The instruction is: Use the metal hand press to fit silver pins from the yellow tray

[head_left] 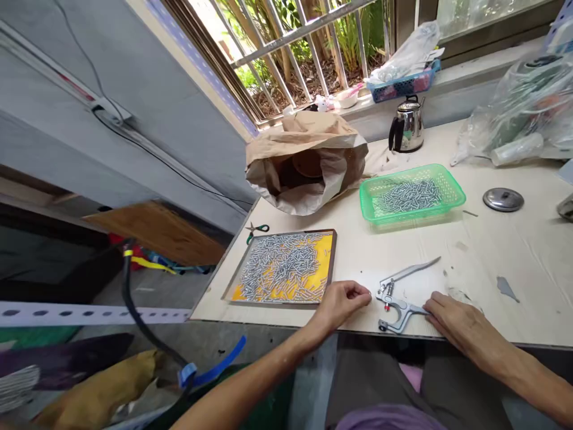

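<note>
A pair of grey metal hand-press pliers lies on the table near its front edge, its long handles spread apart and a spring between them. My right hand has its fingers closed on the end of the lower handle. Just left of the pliers' head is my left hand, thumb and fingertips pinched together; anything between them is too small to make out. Beside that hand, a shallow tray with a yellow bottom holds many small silvery metal pieces. More such pieces fill part of a green plastic basket farther back.
A large open brown paper bag stands behind the tray. Scissors lie at the table's left edge. Toward the back are a steel kettle, a round metal lid and a clear plastic bag of things.
</note>
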Available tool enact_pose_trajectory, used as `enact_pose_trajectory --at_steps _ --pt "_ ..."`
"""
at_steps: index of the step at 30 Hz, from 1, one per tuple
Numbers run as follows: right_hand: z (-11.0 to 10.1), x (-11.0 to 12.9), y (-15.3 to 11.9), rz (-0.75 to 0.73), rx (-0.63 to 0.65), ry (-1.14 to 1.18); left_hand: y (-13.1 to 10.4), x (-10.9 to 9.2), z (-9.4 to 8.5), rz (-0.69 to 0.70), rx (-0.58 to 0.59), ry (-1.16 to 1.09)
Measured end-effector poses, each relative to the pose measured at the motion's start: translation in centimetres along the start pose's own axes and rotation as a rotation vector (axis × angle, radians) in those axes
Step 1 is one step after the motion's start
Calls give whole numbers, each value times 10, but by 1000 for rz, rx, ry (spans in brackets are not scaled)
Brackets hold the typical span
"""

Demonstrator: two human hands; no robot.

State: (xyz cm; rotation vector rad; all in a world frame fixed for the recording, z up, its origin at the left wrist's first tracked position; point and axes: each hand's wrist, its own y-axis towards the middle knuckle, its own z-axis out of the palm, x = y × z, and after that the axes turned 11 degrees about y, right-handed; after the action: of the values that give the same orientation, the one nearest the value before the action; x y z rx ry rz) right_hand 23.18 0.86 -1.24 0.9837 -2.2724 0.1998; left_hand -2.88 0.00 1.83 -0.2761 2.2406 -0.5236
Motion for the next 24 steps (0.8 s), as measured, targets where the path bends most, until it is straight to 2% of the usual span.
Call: enact_pose_trajectory --at_steps 4,8,13,19,24 --pt "7 0 -3 -61 -51 -72 -4 0 31 -127 82 -120" --pt "11 -1 -6 -97 -85 -103 -3 4 42 -170 99 -131" --pt "12 -1 -6 -91 -88 -96 -1 5 44 -141 94 -62" --pt "8 -1 -3 -71 -32 -42 3 -3 33 -116 303 54" --pt "7 -1 -3 -95 -47 -9 9 -11 29 -169 343 158"
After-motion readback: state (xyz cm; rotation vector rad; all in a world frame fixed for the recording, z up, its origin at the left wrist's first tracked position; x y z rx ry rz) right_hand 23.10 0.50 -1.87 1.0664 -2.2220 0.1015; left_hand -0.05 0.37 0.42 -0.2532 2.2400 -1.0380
